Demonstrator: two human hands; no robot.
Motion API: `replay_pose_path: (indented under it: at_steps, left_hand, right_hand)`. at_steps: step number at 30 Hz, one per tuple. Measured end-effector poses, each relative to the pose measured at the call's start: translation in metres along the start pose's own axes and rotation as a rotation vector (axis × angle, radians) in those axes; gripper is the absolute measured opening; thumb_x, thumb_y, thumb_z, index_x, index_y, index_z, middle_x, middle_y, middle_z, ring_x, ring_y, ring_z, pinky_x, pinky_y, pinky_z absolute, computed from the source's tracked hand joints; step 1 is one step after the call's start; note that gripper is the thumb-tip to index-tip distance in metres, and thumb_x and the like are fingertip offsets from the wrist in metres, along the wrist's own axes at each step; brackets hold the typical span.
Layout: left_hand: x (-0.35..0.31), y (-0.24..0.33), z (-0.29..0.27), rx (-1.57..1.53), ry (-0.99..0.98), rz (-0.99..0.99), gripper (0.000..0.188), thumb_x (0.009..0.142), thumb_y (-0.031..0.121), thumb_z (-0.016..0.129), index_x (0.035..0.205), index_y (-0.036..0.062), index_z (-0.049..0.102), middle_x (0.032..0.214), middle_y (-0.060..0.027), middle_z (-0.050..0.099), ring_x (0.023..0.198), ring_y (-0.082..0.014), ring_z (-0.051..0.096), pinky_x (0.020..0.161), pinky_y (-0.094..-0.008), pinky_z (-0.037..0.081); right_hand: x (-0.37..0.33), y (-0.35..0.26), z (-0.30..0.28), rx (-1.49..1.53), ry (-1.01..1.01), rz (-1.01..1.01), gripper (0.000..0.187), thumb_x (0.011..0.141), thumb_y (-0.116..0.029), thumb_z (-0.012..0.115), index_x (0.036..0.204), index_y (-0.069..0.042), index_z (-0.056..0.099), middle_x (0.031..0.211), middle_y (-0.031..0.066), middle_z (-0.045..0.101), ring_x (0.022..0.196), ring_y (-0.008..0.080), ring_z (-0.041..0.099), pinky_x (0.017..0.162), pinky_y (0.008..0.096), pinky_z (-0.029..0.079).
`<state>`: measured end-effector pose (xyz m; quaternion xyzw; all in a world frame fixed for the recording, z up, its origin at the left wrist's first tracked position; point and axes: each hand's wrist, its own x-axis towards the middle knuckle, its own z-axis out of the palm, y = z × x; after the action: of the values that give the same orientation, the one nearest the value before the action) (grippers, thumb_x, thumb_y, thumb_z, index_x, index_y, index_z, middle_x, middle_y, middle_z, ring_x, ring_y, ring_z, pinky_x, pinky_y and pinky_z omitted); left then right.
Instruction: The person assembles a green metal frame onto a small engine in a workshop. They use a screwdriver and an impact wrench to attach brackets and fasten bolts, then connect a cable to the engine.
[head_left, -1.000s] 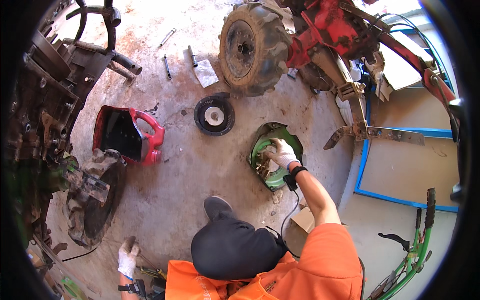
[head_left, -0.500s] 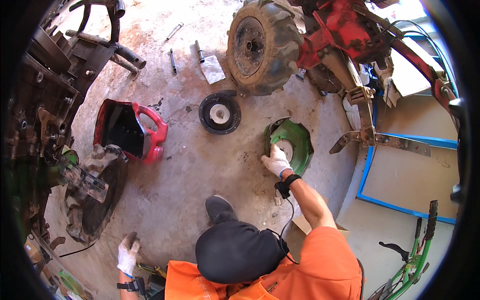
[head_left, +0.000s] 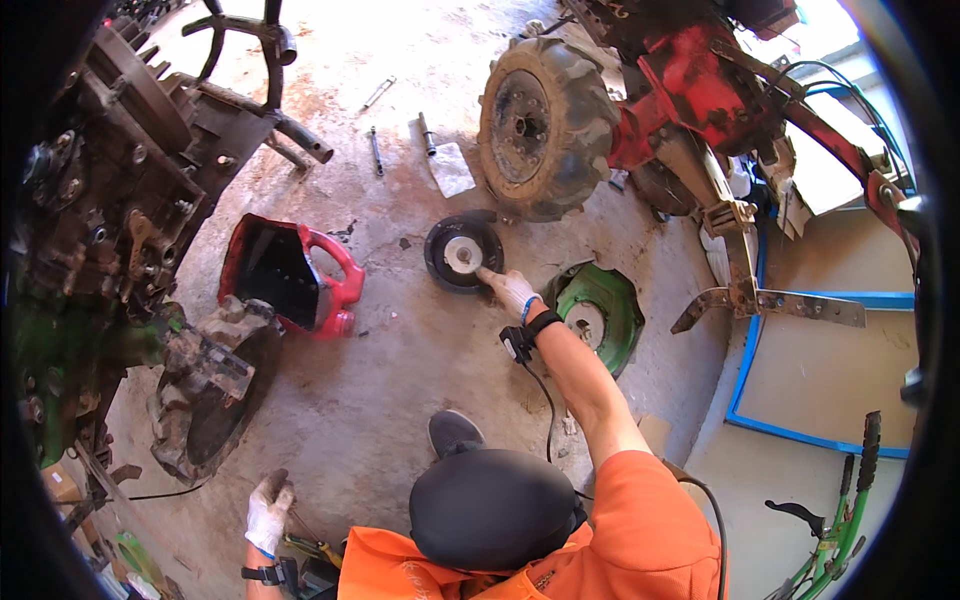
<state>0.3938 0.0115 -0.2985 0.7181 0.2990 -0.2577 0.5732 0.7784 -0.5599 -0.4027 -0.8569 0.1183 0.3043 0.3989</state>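
Observation:
My right hand [head_left: 514,292], in a white glove, reaches out to a black round housing [head_left: 440,268] with a silver centre on the floor. A stretched finger overlaps its lower right rim, close to the silver disc; whether it presses there I cannot tell. Just right of my wrist lies a green cover [head_left: 622,310], hollow side up, with a pale disc inside. My left hand [head_left: 267,522], gloved with darkened fingertips, hangs low at the left with its fingers apart and no object visible in it. Beside it is a yellow-handled screwdriver [head_left: 328,553].
A red shroud with a handle [head_left: 352,285] lies left of the housing. Dark machinery [head_left: 120,200] stands along the left. A red machine with a lugged tyre [head_left: 585,140] stands at upper right. Several metal tools, including a rod [head_left: 376,150], lie farther off. Blue-framed panels [head_left: 820,380] are at right.
My right hand has left the green cover and moved left to the black housing. My left hand stays low at the left. The whole view has shifted slightly.

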Motion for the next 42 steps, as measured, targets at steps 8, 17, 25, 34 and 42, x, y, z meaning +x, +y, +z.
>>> replay_pose_path:
  at_steps: [8, 17, 25, 34, 42]
  left_hand:
    - [-0.028, -0.03, -0.01, -0.058, 0.089, -0.105, 0.06, 0.101, 0.021, 0.073, 0.15, -0.01, 0.058, 0.129, -0.0157, 0.072, 0.105, -0.0223, 0.071, 0.091, -0.0352, 0.06]
    - [0.005, 0.004, -0.006, 0.005, 0.025, 0.006, 0.052, 0.104, 0.013, 0.067, 0.149, -0.0103, 0.059, 0.135, -0.0189, 0.071, 0.114, -0.0243, 0.069, 0.099, -0.037, 0.058]
    - [0.001, 0.019, 0.001, 0.031, 0.02, 0.003, 0.055, 0.102, 0.016, 0.07, 0.149, -0.0118, 0.058, 0.138, -0.0221, 0.07, 0.12, -0.028, 0.068, 0.103, -0.0387, 0.056]
    - [-0.015, 0.008, -0.005, 0.061, 0.046, -0.011, 0.052, 0.104, 0.016, 0.07, 0.148, -0.0089, 0.06, 0.138, -0.0203, 0.071, 0.12, -0.0269, 0.069, 0.103, -0.0385, 0.057]
    - [-0.016, -0.009, -0.009, 0.015, 0.084, 0.026, 0.05, 0.103, 0.02, 0.071, 0.144, -0.0074, 0.063, 0.118, -0.0121, 0.074, 0.099, -0.0202, 0.071, 0.086, -0.0351, 0.06]
  right_hand:
    - [-0.046, 0.023, 0.01, 0.706, 0.073, 0.061, 0.028, 0.099, -0.015, 0.069, 0.122, 0.002, 0.071, 0.096, 0.0088, 0.076, 0.071, 0.0189, 0.07, 0.064, 0.0309, 0.056]
    - [-0.185, 0.099, -0.1, 0.883, 0.243, 0.0, 0.023, 0.104, -0.003, 0.06, 0.126, -0.005, 0.066, 0.105, 0.0085, 0.075, 0.089, 0.0212, 0.076, 0.077, 0.0362, 0.065]
    - [-0.208, 0.22, -0.139, 0.545, 0.605, 0.19, 0.012, 0.101, -0.005, 0.066, 0.112, -0.001, 0.068, 0.102, 0.0109, 0.068, 0.079, 0.0185, 0.067, 0.062, 0.0313, 0.056]
    - [-0.192, 0.229, -0.131, 0.678, 0.736, 0.505, 0.032, 0.1, -0.021, 0.076, 0.11, 0.009, 0.068, 0.098, 0.0133, 0.066, 0.078, 0.0235, 0.07, 0.061, 0.0349, 0.06]
    - [-0.206, 0.176, -0.096, -0.659, 0.816, 0.352, 0.099, 0.086, -0.04, 0.08, 0.164, 0.005, 0.037, 0.16, 0.0349, 0.047, 0.145, 0.05, 0.051, 0.122, 0.0502, 0.045]
